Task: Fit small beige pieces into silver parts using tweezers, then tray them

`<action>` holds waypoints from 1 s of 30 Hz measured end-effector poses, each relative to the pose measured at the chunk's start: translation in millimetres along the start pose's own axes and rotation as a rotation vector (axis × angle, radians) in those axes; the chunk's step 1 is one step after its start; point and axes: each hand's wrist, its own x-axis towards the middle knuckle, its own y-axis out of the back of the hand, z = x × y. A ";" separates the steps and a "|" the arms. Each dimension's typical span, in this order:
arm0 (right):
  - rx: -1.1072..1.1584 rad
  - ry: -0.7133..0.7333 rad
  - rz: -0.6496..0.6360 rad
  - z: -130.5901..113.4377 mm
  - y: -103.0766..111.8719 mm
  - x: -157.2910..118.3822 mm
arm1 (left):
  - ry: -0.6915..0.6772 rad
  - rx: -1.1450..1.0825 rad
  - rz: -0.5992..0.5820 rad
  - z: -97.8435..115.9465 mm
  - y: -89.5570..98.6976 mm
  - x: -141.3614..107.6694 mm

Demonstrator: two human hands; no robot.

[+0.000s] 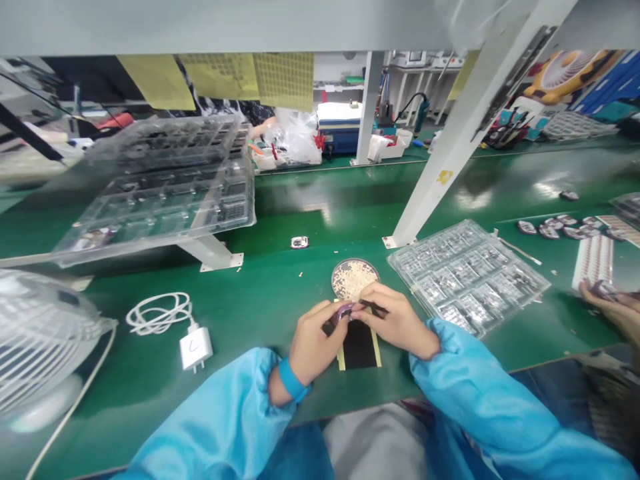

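Between the thumb and fingers of my left hand (pixel 313 340) is a small purple-edged device housing (pixel 344 311), partly covered by the fingertips. My right hand (pixel 395 319) pinches a dark, slim tool that looks like tweezers (pixel 374 307), its tip close to the housing. Both hands are above a black pad (pixel 361 348) with pale yellow edges. Just beyond them stands a round dish (pixel 334 267) of small beige pieces. Farther back on the green bench lies a similar small housing (pixel 300 243).
To the right lies a clear compartment tray (pixel 406 261) of small parts, and beyond it a co-worker's hand (pixel 617 307) with several housings (pixel 549 231). At left are a white charger (pixel 196 348), a fan (pixel 45 347) and stacked trays (pixel 220 230) on a raised shelf. A slanted post (pixel 435 167) stands ahead.
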 end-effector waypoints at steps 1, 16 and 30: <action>-0.010 0.013 -0.006 2.4 -1.5 -1.4 | 0.001 0.004 -0.001 -0.8 -0.4 -0.1; -0.133 0.023 -0.037 11.4 -7.6 -7.8 | -0.049 0.203 -0.072 1.7 -1.2 -0.6; -0.427 -0.110 0.201 29.7 18.7 12.3 | 0.325 0.914 0.090 -58.9 130.0 139.4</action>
